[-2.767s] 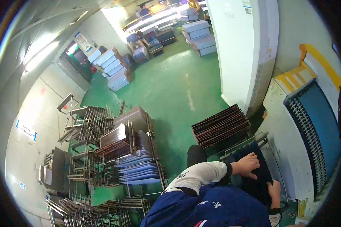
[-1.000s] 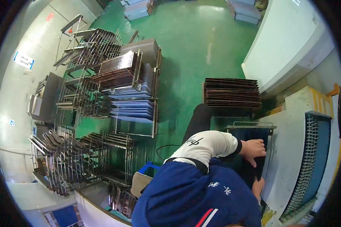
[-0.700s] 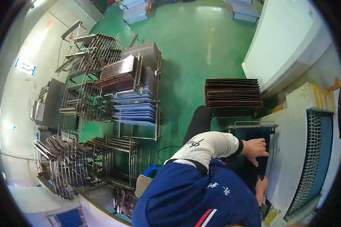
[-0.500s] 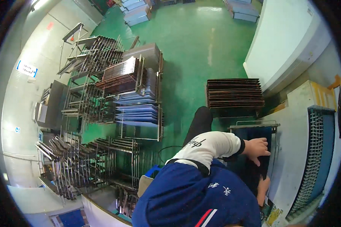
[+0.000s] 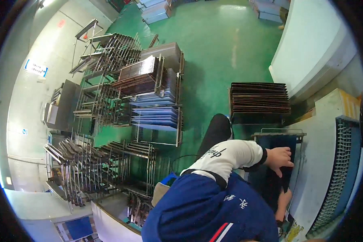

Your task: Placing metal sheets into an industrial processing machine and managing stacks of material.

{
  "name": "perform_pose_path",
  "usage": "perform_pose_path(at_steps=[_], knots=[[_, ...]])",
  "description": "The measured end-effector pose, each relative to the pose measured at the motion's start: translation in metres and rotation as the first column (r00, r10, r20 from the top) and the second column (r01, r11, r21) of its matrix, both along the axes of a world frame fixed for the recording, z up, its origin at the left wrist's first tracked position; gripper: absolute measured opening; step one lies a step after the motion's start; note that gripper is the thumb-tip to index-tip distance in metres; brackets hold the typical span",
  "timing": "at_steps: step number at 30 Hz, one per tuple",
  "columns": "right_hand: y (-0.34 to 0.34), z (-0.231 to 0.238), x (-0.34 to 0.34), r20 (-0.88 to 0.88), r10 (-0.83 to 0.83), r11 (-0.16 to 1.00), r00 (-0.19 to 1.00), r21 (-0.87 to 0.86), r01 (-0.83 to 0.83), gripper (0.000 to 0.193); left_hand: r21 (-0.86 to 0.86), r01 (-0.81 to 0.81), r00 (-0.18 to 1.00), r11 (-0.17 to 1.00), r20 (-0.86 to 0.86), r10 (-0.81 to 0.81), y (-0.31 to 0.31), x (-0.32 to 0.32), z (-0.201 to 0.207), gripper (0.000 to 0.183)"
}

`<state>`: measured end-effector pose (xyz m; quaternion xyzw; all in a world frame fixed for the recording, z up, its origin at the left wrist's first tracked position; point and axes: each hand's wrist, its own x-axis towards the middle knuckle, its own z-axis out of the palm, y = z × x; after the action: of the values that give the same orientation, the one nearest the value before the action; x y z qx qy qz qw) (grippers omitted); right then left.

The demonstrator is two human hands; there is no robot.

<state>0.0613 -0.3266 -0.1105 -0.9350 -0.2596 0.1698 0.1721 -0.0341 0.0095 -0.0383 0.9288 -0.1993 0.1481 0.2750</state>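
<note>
A flat dark panel [image 5: 273, 171] stands in a metal-framed rack [image 5: 301, 134] at the right, close against my body. My left hand [image 5: 280, 159], at the end of a white sleeve with a black cuff, grips the panel's right edge, its fingers bent over it and the thumb pointing down. Nearer to me, my right hand [image 5: 284, 198] is at the same edge. Its fingers are mostly hidden by the dark panel, so its grip does not show. My blue apron covers the lower middle of the view.
Beyond the rack stands another rack of dark panels [image 5: 260, 101]. A pale machine [image 5: 316, 161] with a row of metal coils runs along the right. Blue panels [image 5: 155, 117], brown panels [image 5: 137, 74] and several metal racks [image 5: 99, 171] fill the left. Blue boxes [image 5: 155, 13] lie far off.
The whole scene sits slightly farther right in the picture, as my head has turned a little left. Both hands stay at the panel's edge. Part of a person now shows at the far right.
</note>
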Motion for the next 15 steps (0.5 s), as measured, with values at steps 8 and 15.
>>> perform_pose_path(at_steps=[8, 15], knots=[[0.016, 0.025, -0.01, 0.065, 0.003, 0.999, 0.998, -0.047, 0.0, 0.031, -0.006, -0.013, 0.999, 1.0, 0.05, 0.013, 0.0, 0.001, -0.001, 0.073], [0.008, 0.02, 0.001, 0.048, -0.036, 0.983, 0.998, -0.176, 0.044, 0.031, 0.034, -0.001, 0.996, 0.999, 0.087, -0.002, -0.004, 0.01, -0.011, 0.062]])
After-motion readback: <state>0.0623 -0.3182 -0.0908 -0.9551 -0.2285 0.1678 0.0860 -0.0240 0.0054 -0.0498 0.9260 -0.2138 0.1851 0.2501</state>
